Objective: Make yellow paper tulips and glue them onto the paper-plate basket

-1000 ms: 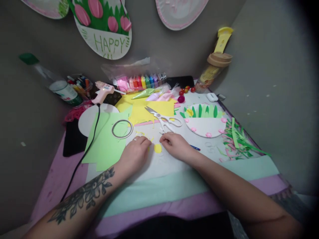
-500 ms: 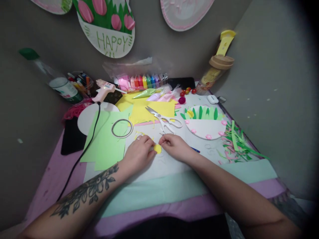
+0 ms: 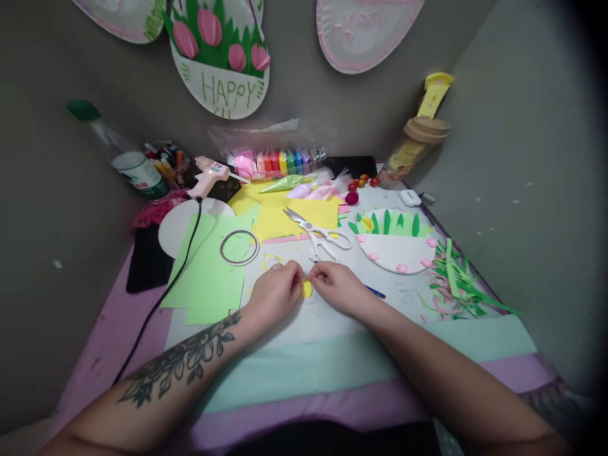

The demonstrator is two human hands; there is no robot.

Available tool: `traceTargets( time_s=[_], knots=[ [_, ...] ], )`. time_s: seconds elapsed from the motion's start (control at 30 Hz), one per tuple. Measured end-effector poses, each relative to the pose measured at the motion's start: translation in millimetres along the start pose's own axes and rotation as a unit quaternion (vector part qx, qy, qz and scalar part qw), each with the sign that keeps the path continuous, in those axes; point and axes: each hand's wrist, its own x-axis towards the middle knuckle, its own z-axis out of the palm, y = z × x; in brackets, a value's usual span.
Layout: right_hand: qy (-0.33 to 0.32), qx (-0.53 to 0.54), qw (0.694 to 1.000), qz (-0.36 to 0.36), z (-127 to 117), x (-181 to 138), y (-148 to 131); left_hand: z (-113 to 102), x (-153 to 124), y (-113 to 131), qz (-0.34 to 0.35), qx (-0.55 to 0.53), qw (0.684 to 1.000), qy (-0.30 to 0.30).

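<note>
A small yellow paper piece shows between my two hands over the white table covering, partly hidden by fingers. My left hand is closed, its fingertips pinched at the left edge of that piece. Facing it, my right hand is pinched too, its fingertips close to the upper right of the yellow piece; what they hold, if anything, is too small to make out. White-handled scissors lie just beyond the hands, blades pointing away to the left. A blue pen lies partly under my right hand.
Green sheets, a tape roll and a pink glue gun with a black cord are at left. Yellow sheets lie behind. A decorated paper plate and green and pink paper shreds are at right.
My left fingers have curled in tighter and cover more of the yellow piece. Both hands are closer together. The whole view has shifted slightly.
</note>
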Motion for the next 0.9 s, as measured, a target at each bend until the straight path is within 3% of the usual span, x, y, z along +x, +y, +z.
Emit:
traceTargets(
  time_s=[0.17, 0.3, 0.43, 0.57, 0.73, 0.9],
  knots=[
    [-0.012, 0.081, 0.996, 0.037, -3.3, 0.9, 1.4, -2.7, -2.0, 0.5, -0.047, -0.075, 0.996, 0.005],
    [-0.068, 0.202, 0.973, 0.084, -5.4, 1.2, 3.6, -4.1, -5.2, -4.4, -0.051, -0.154, 0.985, 0.051],
    [-0.094, 0.278, 0.954, 0.063, -7.9, -0.2, 1.2, -2.6, -3.5, -11.3, -0.06, -0.23, 0.966, 0.103],
    [-0.071, 0.283, 0.955, 0.049, -9.7, -2.7, -4.6, 0.6, 1.5, -15.9, -0.064, -0.32, 0.936, 0.136],
    [-0.029, 0.245, 0.968, 0.046, -5.4, -2.4, -7.0, 3.2, 4.2, -15.2, -0.071, -0.433, 0.891, 0.118],
    [0.001, 0.254, 0.966, 0.044, -5.8, -3.3, -9.1, 4.2, 2.7, -12.9, -0.064, -0.44, 0.887, 0.126]
  ],
)
